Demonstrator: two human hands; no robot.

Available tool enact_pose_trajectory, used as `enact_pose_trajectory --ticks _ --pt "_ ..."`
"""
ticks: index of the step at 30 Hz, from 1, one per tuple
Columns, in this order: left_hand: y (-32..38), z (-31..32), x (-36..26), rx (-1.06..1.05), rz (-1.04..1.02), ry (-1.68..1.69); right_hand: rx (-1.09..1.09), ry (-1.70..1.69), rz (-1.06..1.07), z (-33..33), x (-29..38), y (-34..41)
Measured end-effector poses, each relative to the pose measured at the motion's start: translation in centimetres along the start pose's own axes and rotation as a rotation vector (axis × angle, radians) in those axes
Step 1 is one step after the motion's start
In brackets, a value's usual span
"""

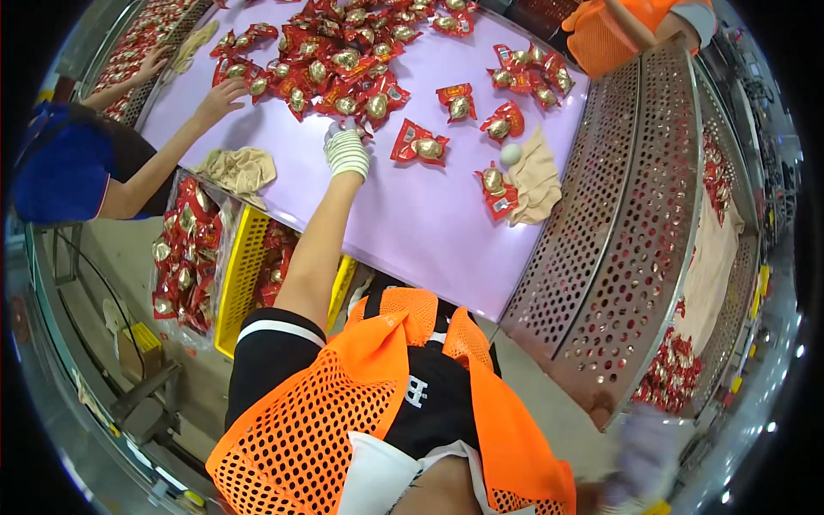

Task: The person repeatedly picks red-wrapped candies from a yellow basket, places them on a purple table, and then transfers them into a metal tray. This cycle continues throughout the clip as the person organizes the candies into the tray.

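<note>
My left hand [346,149], in a striped glove with grey fingers, reaches to the near edge of a pile of red-and-gold wrapped packets [346,59] on a pale lilac tabletop [412,225]. Its fingertips meet a packet there, but whether they grip it is unclear. Far down at the right, my right hand [644,450] is a greyish blur beside the metal trough, and its grip cannot be made out. Loose packets [421,147] lie right of the pile. A white egg-shaped ball [510,154] rests against a beige cloth [535,183].
A perforated metal trough [579,212] borders the table's right side. Yellow crates [241,283] and a clear bag of packets [187,257] stand below its front edge. A co-worker's hand [222,100] hovers by the pile's left; another person's orange vest [595,35] shows at upper right.
</note>
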State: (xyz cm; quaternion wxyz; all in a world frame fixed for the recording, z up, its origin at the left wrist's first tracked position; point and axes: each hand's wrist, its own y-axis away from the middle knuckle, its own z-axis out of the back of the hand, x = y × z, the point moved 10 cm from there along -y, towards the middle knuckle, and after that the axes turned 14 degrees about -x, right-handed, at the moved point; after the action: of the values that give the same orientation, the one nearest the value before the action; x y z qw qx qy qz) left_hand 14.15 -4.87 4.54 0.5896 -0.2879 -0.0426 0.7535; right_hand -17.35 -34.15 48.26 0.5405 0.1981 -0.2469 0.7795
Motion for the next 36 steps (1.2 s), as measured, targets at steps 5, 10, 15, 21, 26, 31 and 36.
enact_pose_trajectory --ticks 5,10,15,21,26,31,36 --pt "2.2 -2.0 3.6 0.37 -0.093 0.17 0.022 -0.297 -0.072 -17.2 -4.8 -8.1" --pt "7.1 0.3 0.9 0.247 -0.575 0.47 0.006 0.2 -0.083 -31.1 -19.3 -18.5" --pt "6.9 3.2 4.9 0.168 -0.031 0.29 0.045 0.563 -0.15 -40.4 -28.6 -24.2" --pt "6.8 -0.6 3.5 0.457 0.435 0.598 0.256 0.623 -0.437 -42.8 -30.0 -22.0" --pt "7.9 -4.7 -3.0 0.603 0.068 0.743 0.217 0.384 -0.582 -43.3 -30.2 -19.6" --pt "11.0 -3.6 0.2 0.758 0.366 0.875 0.262 -0.026 -0.544 -45.6 -29.6 -14.9" --pt "15.0 0.2 6.6 0.72 0.368 0.68 0.411 0.242 -0.537 -46.1 -22.2 -11.0"
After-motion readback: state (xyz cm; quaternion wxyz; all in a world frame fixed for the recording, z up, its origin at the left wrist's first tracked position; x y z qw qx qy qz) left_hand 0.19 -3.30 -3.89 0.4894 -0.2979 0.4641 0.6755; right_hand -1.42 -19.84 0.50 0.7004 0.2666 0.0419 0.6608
